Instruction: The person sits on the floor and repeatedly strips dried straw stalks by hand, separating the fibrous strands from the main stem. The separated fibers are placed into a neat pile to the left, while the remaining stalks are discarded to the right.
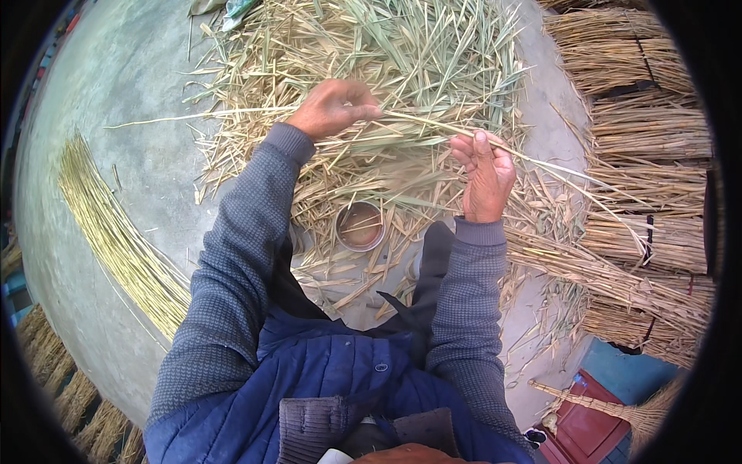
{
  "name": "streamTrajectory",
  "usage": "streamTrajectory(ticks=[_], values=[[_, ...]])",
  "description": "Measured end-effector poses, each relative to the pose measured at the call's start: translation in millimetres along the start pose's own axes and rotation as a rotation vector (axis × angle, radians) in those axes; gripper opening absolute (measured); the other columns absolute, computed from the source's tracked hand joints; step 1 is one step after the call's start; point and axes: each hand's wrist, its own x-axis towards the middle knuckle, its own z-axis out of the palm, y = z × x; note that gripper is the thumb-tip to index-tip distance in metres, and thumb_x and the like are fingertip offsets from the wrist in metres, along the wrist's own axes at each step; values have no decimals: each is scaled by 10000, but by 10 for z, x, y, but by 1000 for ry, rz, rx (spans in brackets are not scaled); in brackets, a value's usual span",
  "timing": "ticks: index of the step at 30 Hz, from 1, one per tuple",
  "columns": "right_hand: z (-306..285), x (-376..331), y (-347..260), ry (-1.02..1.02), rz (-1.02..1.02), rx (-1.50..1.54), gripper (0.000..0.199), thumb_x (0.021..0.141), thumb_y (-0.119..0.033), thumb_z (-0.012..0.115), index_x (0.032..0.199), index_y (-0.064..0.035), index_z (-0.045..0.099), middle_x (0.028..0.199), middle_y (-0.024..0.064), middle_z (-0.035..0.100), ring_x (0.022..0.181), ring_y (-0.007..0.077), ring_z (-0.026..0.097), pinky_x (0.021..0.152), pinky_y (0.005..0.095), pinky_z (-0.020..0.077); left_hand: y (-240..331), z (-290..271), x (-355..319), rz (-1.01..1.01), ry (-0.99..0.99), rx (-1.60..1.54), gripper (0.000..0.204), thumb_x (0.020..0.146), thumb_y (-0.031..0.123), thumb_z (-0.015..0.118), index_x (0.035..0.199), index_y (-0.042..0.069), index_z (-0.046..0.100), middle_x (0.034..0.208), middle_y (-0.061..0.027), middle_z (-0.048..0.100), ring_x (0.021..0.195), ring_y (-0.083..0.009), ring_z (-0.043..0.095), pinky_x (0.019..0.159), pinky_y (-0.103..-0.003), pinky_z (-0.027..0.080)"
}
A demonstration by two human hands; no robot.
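Between my two hands stretches a long, thin reed stalk [423, 121], pale green to straw-coloured. My left hand [332, 108] is closed on it, knuckles up, and its fingers are slightly blurred; a thin pale end runs out leftward past the wrist. Farther right, my right hand [487, 174] pinches the same stalk between thumb and fingers, palm turned up. Beyond that hand the stalk splits into loose, drooping leafy strips. Beneath both hands spreads a thick heap of stripped dry leaves [417, 54], greener toward the far side.
Between my knees stands a round metal bowl [362, 249] with bits of stalk in it. Clean yellow stalks [124, 232] lie in a sheaf at left. Tied reed bundles [649, 139] are stacked at right, with loose unstripped reeds [603, 278] nearer. A straw broom [603, 406] lies over a red object [591, 429].
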Motion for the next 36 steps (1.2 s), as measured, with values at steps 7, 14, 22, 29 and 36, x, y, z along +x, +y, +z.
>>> streamTrajectory(ticks=[7,14,22,29,36], values=[[167,-94,47,-93,55,-128,344,995,-265,648,1119,51,592,959,186,722,810,219,731,733,291,595,170,584,-28,558,243,77,236,814,239,805,962,72,731,823,-73,702,767,-253,651,719,-367,490],[133,-98,-45,-35,-6,-169,338,1005,-277,632,1077,52,604,931,172,722,792,205,726,723,286,588,218,598,-1,668,381,197,163,808,177,796,916,90,711,745,-47,652,703,-247,632,665,-368,473],[76,-106,48,23,10,-169,357,1003,-282,636,1078,65,599,902,174,714,756,189,712,689,276,578,306,623,-35,489,458,-94,144,844,110,786,949,63,700,861,-47,729,731,-146,669,679,-281,522],[-71,3,34,111,11,-125,371,981,-284,672,1087,65,608,920,189,720,767,204,723,680,272,580,-27,-337,61,124,751,-614,165,903,181,758,969,49,683,857,-69,736,796,-123,706,699,-255,570],[53,-28,42,-18,71,-47,375,966,-276,695,1101,62,605,951,191,720,795,207,729,697,273,588,39,262,89,498,236,125,275,875,285,764,1004,46,717,945,-83,734,907,-205,674,839,-362,518]])
